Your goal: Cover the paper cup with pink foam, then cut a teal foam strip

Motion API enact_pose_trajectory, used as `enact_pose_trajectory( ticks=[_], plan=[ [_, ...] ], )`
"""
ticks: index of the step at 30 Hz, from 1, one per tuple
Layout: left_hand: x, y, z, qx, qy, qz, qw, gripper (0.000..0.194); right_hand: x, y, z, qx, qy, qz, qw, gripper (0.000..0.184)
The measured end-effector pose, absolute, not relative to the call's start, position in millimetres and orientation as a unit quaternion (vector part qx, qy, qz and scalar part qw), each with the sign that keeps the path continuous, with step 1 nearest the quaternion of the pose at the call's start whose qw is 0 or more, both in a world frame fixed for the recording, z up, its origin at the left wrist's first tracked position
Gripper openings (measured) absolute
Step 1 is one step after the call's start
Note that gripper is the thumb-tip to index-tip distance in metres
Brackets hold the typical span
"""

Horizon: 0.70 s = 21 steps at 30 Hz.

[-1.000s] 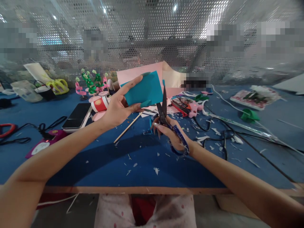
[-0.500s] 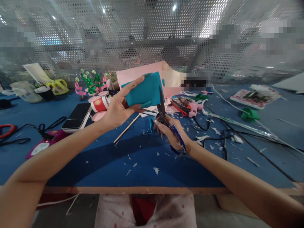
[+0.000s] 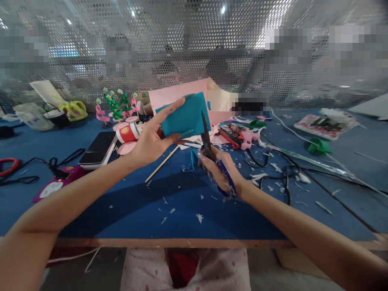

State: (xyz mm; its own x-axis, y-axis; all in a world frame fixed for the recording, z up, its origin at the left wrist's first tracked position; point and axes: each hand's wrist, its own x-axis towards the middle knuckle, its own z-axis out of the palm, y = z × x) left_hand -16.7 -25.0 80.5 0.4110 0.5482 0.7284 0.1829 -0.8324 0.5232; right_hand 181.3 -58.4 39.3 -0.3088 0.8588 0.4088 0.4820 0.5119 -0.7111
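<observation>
Between the thumb and fingers of my left hand (image 3: 151,139) is a piece of blue paper (image 3: 185,115), held up above the table. My right hand (image 3: 222,167) is closed round the blue handles of a pair of scissors (image 3: 206,135). Their dark blades point upward and overlap the paper near its right edge, with a narrow part of the paper showing to the right of them. Thin blue paper strips (image 3: 193,159) lie below, just left of my right hand.
A wooden stick (image 3: 162,163), phone (image 3: 98,148) and red-white paper cup (image 3: 127,132) lie at left, near small pink-green paper plants (image 3: 113,104). Behind are pink paper sheets (image 3: 178,89). At right are a pink glue gun (image 3: 249,138), black cables (image 3: 287,182) and scattered paper scraps.
Both hands stay nearly in place. The scissor blades have shifted slightly left, further inside the right edge of the blue paper.
</observation>
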Motion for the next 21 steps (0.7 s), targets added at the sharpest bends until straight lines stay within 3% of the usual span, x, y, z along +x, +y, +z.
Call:
enact_pose_trajectory(
  ticks=[21],
  plan=[
    [-14.9,-27.8,79.2,0.819,0.238,0.498,0.157,0.062,181.4,-57.7,37.6,-0.433,-0.766,0.248,0.404,0.032]
  ],
)
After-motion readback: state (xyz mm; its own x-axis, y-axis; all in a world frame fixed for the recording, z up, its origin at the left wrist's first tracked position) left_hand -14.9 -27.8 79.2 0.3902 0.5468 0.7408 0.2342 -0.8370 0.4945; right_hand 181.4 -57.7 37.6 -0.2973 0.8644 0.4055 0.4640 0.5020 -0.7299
